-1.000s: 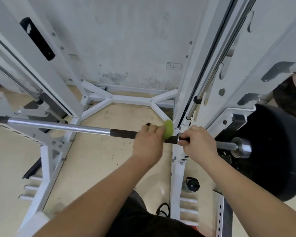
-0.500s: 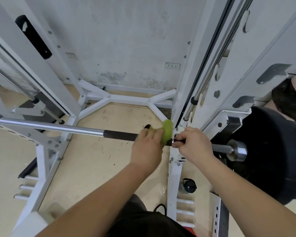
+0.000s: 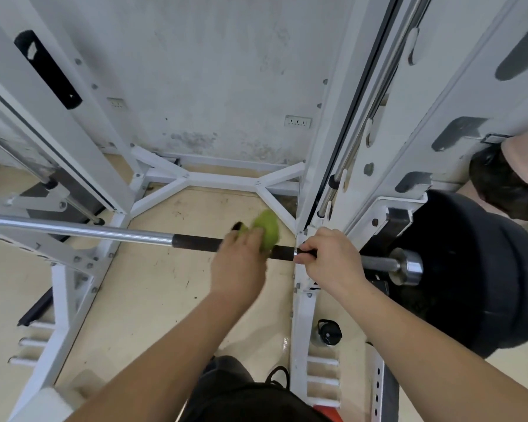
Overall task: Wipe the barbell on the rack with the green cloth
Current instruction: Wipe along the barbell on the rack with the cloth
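The barbell lies across the white rack, chrome at the left and dark along its grip section. My left hand is wrapped around the dark section with the green cloth bunched in it, pressed on the bar. Just to the right, my right hand grips the bar at the rack's right upright. Past that hand, the bar's chrome end sticks out through a large black weight plate.
White rack uprights rise left and right, with floor braces against the grey wall. A dark bottle stands on the floor by the right upright. Another person's head shows at the right edge. Pale floor lies below the bar.
My left hand has slid the green cloth a little to the left along the dark section, away from my right hand. The right hand keeps its grip.
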A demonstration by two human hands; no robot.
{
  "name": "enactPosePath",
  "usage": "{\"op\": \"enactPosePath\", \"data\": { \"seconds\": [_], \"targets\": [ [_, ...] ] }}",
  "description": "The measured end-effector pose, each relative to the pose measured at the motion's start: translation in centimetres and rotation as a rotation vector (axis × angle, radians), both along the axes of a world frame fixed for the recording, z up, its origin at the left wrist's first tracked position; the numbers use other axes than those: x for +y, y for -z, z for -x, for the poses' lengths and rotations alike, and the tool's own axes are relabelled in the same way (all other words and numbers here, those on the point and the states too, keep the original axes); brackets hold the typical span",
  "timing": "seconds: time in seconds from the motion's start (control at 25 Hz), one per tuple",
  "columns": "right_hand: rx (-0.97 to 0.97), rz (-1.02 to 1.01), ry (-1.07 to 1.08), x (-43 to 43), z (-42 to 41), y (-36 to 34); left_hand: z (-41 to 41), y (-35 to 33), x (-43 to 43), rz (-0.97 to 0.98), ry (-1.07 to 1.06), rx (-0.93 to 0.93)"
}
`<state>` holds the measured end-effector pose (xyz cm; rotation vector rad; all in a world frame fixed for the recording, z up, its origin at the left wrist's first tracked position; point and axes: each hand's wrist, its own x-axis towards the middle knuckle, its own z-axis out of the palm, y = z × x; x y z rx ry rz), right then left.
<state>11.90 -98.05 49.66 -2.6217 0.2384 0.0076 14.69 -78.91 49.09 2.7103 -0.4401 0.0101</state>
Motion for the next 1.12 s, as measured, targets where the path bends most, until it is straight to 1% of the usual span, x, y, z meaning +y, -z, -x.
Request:
{"op": "enactPosePath", "data": {
  "seconds": [0.08,0.12,0.16,0.24,0.32,0.36,0.44,0.52,0.56,0.64,0.68,0.76,0.8,0.84,0.88,0.96,1.04,1.08,1.12],
  "targets": [
    [0.016,-0.007,-0.054,-0.6,0.6,-0.8,0.5,-0.2,-0.3,0.000,0.202,-0.018],
    [0.012,0.016,-0.080,-1.2,1.2,-1.2,-0.1,-0.5,0.7,-0.026,0.242,-0.024],
    [-0.002,0.068,-0.091,-2.2,2.0,-1.3,-0.8,-0.7,1.9,-0.046,0.233,-0.020],
    [-0.012,0.210,-0.057,-4.6,4.0,-1.3,-1.3,-0.7,3.2,-0.049,0.102,-0.008],
    [0.016,0.284,0.003,-6.2,5.6,-1.1,0.0,-1.1,0.4,-0.064,0.009,0.009],
    [0.006,0.291,0.025,-6.3,5.9,-0.9,0.8,-1.2,-2.0,-0.060,0.031,0.014],
    [-0.033,0.288,0.085,-5.9,5.7,-0.5,2.5,-1.1,-6.6,-0.025,0.200,0.039],
    [-0.058,0.247,0.151,-5.9,5.3,-0.4,2.5,-0.9,-8.1,-0.061,0.421,0.029],
    [-0.054,0.218,0.166,-6.1,5.2,-0.4,1.9,-1.1,-7.6,-0.096,0.471,0.020],
    [-0.011,0.130,0.155,-6.5,5.3,-0.6,0.7,-1.3,-5.3,-0.154,0.443,-0.009],
    [0.013,0.048,0.149,-6.8,5.5,-1.2,0.2,-1.3,-4.2,-0.171,0.397,-0.052],
    [0.051,-0.138,0.168,-7.4,6.1,-2.8,0.2,-1.2,-3.9,-0.186,0.304,-0.066],
    [0.023,-0.177,0.184,-7.8,6.7,-3.8,0.5,-1.5,-5.2,-0.222,0.275,-0.053],
    [-0.042,-0.144,0.194,-8.3,7.3,-4.7,1.1,-1.6,-7.0,-0.264,0.267,-0.049],
    [-0.130,-0.058,0.202,-8.9,7.9,-5.8,1.9,-1.9,-9.1,-0.280,0.299,-0.047],
    [-0.337,0.115,0.205,-9.7,8.9,-8.4,3.7,-2.1,-12.0,-0.254,0.454,-0.109],
    [-0.553,0.266,0.200,-10.5,9.9,-10.3,3.7,-2.1,-12.2,-0.206,0.565,-0.176],
    [-0.600,0.330,0.211,-11.2,10.3,-10.9,3.2,-2.3,-11.2,-0.189,0.574,-0.162],
    [-0.568,0.374,0.249,-11.8,10.7,-11.1,2.6,-2.5,-10.0,-0.193,0.556,-0.137]
  ]
}}
